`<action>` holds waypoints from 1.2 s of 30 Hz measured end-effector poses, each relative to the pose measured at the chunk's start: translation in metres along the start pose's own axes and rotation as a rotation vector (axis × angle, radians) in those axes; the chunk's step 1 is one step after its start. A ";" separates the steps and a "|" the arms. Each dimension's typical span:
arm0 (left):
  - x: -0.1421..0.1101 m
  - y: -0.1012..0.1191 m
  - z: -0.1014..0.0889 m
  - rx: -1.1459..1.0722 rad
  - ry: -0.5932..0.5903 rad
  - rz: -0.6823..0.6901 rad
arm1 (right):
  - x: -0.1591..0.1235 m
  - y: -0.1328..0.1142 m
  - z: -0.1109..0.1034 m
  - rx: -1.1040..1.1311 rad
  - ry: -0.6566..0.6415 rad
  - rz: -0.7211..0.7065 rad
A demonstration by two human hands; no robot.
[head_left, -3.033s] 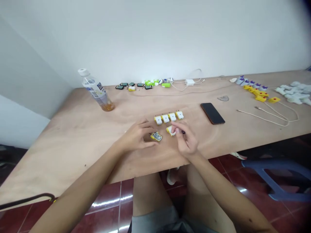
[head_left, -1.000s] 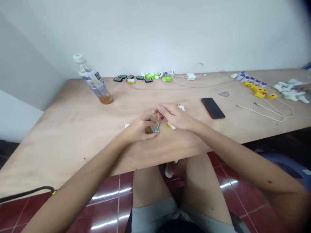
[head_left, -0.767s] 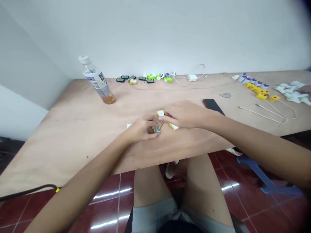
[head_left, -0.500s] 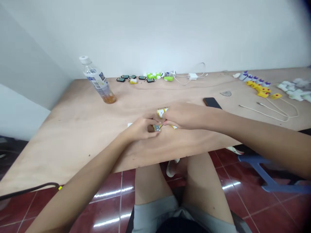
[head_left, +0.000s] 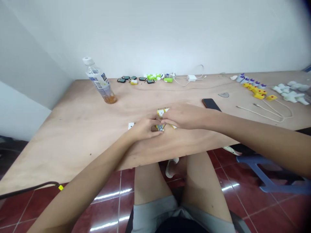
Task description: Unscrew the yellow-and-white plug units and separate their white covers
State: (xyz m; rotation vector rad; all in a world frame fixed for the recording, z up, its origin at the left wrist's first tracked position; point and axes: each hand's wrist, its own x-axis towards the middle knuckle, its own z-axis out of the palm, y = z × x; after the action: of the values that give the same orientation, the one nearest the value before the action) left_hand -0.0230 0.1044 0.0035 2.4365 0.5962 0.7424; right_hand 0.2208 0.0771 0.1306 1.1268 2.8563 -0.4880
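Observation:
Close to the table's front edge, my left hand [head_left: 147,129] pinches a small grey part with yellow edges [head_left: 159,127] between thumb and fingers. My right hand [head_left: 178,116] is closed beside it, its fingertips at that part around a thin dark tip; most of what it grips is hidden. Just beyond the fingers lies a white and yellow piece [head_left: 160,112], partly covered by my right hand. Another white-yellow bit [head_left: 173,127] peeks out under the right palm. A small white piece [head_left: 131,125] rests by my left wrist.
A tilted-looking drink bottle [head_left: 100,82] stands back left. Along the wall lie several dark modules [head_left: 121,80], green pieces [head_left: 168,80] and a white adapter [head_left: 191,78]. To the right are a phone [head_left: 211,104], a white cable [head_left: 264,113], yellow pieces [head_left: 259,96] and white pieces [head_left: 293,96].
My left hand and the grey part have shifted slightly right, closer to my right fingertips. More of the white piece by my left wrist shows. The view has moved a little.

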 end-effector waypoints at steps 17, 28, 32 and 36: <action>0.000 0.000 -0.010 -0.042 -0.038 0.112 | -0.006 0.003 0.009 0.089 0.039 0.019; 0.000 -0.001 -0.008 -0.031 -0.025 0.108 | -0.004 -0.002 0.015 0.112 0.091 0.067; 0.001 0.000 -0.009 -0.013 -0.026 0.105 | -0.002 -0.005 0.017 0.117 0.063 0.073; 0.001 0.001 -0.009 -0.014 -0.029 0.094 | 0.000 -0.007 0.018 0.105 0.036 0.080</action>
State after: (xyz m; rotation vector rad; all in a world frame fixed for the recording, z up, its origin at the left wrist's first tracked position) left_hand -0.0272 0.1072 0.0111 2.4725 0.4667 0.7449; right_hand 0.2149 0.0674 0.1157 1.2732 2.8326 -0.6257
